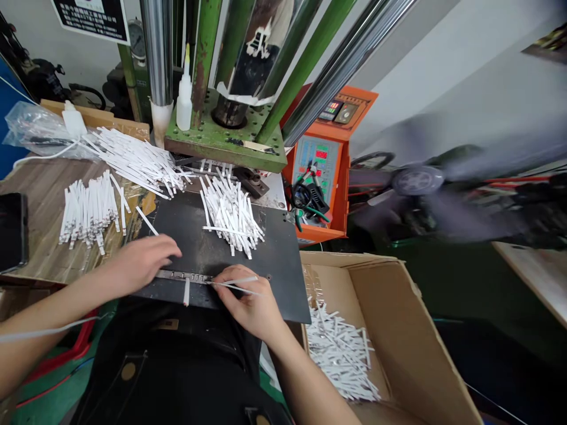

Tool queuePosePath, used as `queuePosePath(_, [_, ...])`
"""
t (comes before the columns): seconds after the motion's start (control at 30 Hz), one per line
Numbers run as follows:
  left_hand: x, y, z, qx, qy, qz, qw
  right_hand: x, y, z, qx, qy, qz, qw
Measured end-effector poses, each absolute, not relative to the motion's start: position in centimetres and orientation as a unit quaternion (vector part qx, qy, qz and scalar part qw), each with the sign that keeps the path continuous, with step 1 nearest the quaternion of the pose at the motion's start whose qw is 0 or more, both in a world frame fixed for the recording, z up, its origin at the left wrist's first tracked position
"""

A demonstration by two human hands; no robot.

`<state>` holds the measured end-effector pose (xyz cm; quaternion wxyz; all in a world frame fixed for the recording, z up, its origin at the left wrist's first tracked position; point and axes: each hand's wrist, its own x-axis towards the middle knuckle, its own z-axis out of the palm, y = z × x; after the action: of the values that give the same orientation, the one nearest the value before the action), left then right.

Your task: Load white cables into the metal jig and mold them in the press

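Observation:
My left hand [144, 261] hovers over the left part of a dark metal plate [279, 248], fingers bent; whether its fingertips hold anything is hidden. Along the plate's near edge lies a metal strip with slots [179, 275]. At the strip's right end my right hand [245, 298] pinches thin white strips [241, 281]. One white strip [186, 292] sticks out from the slotted strip toward my body. Beyond my left fingers lies a loose white strip [146, 220]. A pile of white strips [231, 213] rests farther back on the plate.
More white strips [91, 209] lie on the wooden surface [26, 177], near a phone [13, 231]. A green press base [225, 144] stands behind, carrying a white bottle [185, 103]. At right are an orange control box [341, 195] and a cardboard box [398, 330] holding strips.

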<state>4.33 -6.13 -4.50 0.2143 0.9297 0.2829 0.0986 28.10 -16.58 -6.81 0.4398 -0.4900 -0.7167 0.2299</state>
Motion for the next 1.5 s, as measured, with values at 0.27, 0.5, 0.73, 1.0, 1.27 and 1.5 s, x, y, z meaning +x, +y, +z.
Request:
queuePosePath(0.27, [3.3,-1.1,-5.5,0.927,0.306,0.003,0.217,26.8,-16.9,-6.0,-0.52,-0.776,0.14,0.328])
queuePosePath(0.5, [3.9,-2.1,-5.7,0.966,0.251,-0.013,0.066,26.5,-17.2,-6.2,-0.528,-0.8,0.098,0.269])
queuePosePath(0.73, [2.5,-6.8,-4.7,0.94,0.268,0.136,0.164,28.8,-18.0,-7.8,-0.545,-0.692,0.186,0.436])
queuePosePath(1.0, [3.3,-8.1,-4.7,0.724,0.449,0.325,0.411,28.3,-18.1,-8.2,-0.478,-0.76,0.107,0.427])
queuePosePath(1.27, [4.0,-9.4,-6.0,0.837,0.352,0.2,0.368,28.1,-18.1,-9.3,-0.461,-0.716,0.126,0.509])
queuePosePath(1.5, [4.9,-9.2,-3.9,0.9,0.323,0.061,0.284,28.2,-18.0,-9.3,-0.448,-0.736,0.121,0.493])
